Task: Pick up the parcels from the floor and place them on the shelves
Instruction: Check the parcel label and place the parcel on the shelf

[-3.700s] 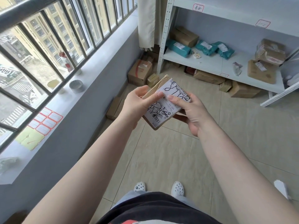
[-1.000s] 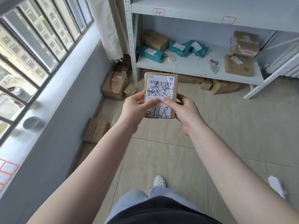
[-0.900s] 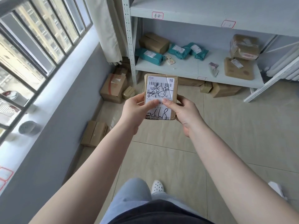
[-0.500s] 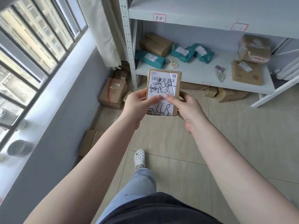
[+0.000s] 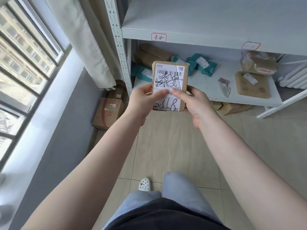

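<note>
I hold a small brown parcel (image 5: pixel 169 75) with a white shipping label upright in front of me. My left hand (image 5: pixel 142 100) grips its left edge, thumb on the label. My right hand (image 5: pixel 193 103) grips its right edge, thumb also on the label. Behind it stands the grey shelf unit (image 5: pixel 216 90). Its lower shelf carries teal bags (image 5: pixel 205 66), a brown box (image 5: pixel 152 53) at the back left, a flat brown parcel (image 5: pixel 251 85) and a wrapped brown parcel (image 5: pixel 258 63).
A cardboard box (image 5: pixel 108 113) with red print sits on the floor left of the shelf post (image 5: pixel 118 44), under a curtain (image 5: pixel 86 39). More brown parcels (image 5: pixel 232 107) lie under the lower shelf. A window and sill run along the left wall.
I have stepped closer to the shelf; it now looms larger behind the parcel. Both hands keep the same hold, and the parcel has been turned upright since the oldest frame.
</note>
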`<state>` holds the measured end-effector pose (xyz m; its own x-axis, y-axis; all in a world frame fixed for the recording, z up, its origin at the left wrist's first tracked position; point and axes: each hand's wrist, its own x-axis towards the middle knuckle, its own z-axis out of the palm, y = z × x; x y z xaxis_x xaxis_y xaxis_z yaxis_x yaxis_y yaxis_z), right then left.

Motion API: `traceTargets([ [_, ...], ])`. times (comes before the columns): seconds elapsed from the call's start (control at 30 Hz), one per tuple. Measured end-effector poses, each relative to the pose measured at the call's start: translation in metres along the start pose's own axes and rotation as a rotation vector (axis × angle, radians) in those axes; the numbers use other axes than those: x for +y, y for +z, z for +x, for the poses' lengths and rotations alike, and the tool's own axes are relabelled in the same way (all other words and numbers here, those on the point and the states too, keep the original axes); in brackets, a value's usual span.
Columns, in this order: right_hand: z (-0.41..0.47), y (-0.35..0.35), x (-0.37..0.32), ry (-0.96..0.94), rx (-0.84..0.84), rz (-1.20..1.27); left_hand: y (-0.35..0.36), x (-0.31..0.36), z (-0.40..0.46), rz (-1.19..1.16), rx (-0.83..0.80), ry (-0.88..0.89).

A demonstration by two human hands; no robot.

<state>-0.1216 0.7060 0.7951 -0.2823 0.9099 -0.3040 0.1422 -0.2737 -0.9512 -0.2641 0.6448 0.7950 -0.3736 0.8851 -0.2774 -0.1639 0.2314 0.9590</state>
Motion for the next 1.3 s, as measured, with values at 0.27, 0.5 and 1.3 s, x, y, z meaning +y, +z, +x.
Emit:
traceTargets([
  [0.27,0.097,-0.005,-0.033,-0.022,-0.033,0.012,0.018,0.031,0.09,0.006,0.043,0.008],
  [0.5,0.19,-0.023,-0.077,-0.057,-0.06,0.017,0.047,0.069,0.177,-0.003,0.075,0.077],
  [1.3,0.435,-0.003,-0.175,-0.063,0.039,0.11,0.057,0.161,0.449,0.044,-0.001,0.085],
])
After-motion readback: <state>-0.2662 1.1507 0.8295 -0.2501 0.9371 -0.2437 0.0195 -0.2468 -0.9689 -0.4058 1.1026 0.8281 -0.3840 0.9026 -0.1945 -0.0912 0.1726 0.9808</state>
